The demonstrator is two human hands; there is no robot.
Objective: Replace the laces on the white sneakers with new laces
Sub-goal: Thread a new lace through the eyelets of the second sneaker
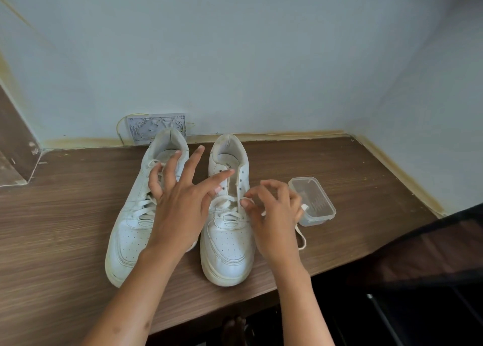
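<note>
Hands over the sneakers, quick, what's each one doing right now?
Left hand: open, fingers spread over both sneakers, holding nothing.
Right hand: pinching the lace on the right sneaker.

Two white sneakers are placed side by side on the wooden table, near its back edge, toes toward the front edge. The left sneaker (130, 230) is still laced up to the top, and it is turned slightly to the left. The right sneaker (227, 243) is laced only in the lower eyelets; its lace (300, 237) is trailed loose to the right, onto the table.
</note>
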